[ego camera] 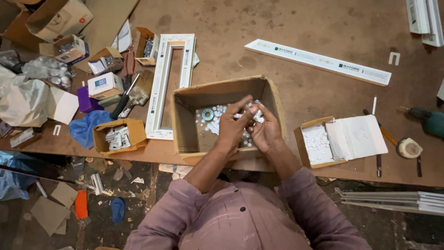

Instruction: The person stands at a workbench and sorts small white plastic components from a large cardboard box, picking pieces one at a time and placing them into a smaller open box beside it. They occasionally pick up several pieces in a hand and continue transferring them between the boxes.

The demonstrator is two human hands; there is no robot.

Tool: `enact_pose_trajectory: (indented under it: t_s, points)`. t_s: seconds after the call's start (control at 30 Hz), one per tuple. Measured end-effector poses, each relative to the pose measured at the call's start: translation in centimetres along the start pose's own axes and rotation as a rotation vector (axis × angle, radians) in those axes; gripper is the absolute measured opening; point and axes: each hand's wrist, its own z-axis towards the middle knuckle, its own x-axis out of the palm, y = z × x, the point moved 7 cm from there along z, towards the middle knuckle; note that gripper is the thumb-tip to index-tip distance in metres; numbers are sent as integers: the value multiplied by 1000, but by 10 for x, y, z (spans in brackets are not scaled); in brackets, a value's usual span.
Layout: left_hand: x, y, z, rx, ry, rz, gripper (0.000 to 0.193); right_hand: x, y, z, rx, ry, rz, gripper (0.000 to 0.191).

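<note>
Both my hands hover inside an open cardboard box on the brown workbench. The box holds many small white plastic pieces and a small roll of tape. My left hand has its fingers pinched on small white pieces at the fingertips. My right hand is cupped palm up just beside it and holds several of the same white pieces. The two hands touch at the fingertips.
A smaller box of white pieces with a paper flap lies to the right. A white frame and a white profile strip lie behind. Boxes of hardware, a screwdriver, bags at left; a drill and tape roll at right.
</note>
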Motion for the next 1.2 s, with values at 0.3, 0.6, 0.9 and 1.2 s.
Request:
enact_pose_trajectory:
  t_s: [0.3, 0.6, 0.9, 1.2]
  points:
    - [-37, -1, -29, 129, -51, 279, 33, -3, -7, -2, 20, 102, 38, 29]
    - [-29, -4, -66, 276, 121, 665, 18, -18, 30, -50, -54, 10, 82, 31]
    - [-39, 18, -62, 35, 110, 462, 17, -153, 165, -97, -401, -503, -953, 11]
    - [-62, 44, -41, -235, -11, 50, 21, -196, 133, -76, -439, -617, -2007, 18]
